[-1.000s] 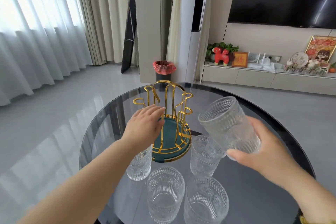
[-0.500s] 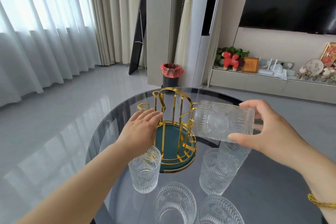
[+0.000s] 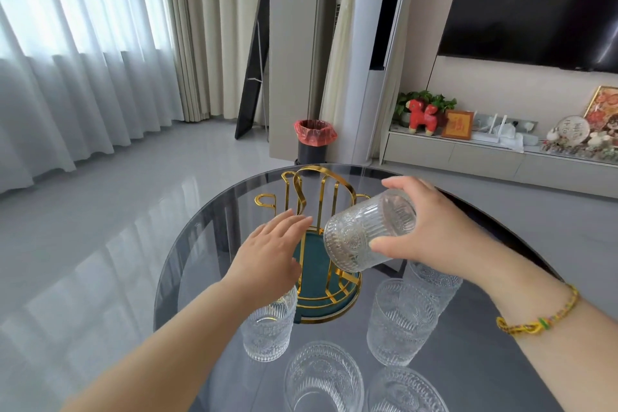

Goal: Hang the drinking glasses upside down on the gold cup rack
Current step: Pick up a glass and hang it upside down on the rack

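Right hand point(image 3: 431, 231) is wrapped around a ribbed drinking glass point(image 3: 366, 232), thumb underneath and fingers over the top, so the glass is gripped near its base. That glass is held in the air, tipped well past level, with its mouth turned down and to the left toward the gold cup rack point(image 3: 319, 244). Its rim is seen in front of the rack's upright prongs; whether it touches them cannot be told. A yellow braided bracelet point(image 3: 538, 321) is worn on the right wrist.

Left hand point(image 3: 271, 254) is kept flat and spread, palm down, fingers together and extended, at the rack's left side; nothing is gripped in it, and contact with the rack cannot be made out.

The rack is set on a round dark glass counter point(image 3: 200, 264) and has a teal base ringed with gold wire. No glass is seen hanging on it.

Five more glasses are left upright on the counter: one point(image 3: 267, 328) just below the left hand, two point(image 3: 401, 321) point(image 3: 434, 278) to the right of the rack under the right forearm, and two point(image 3: 322, 378) point(image 3: 404, 391) at the near edge.
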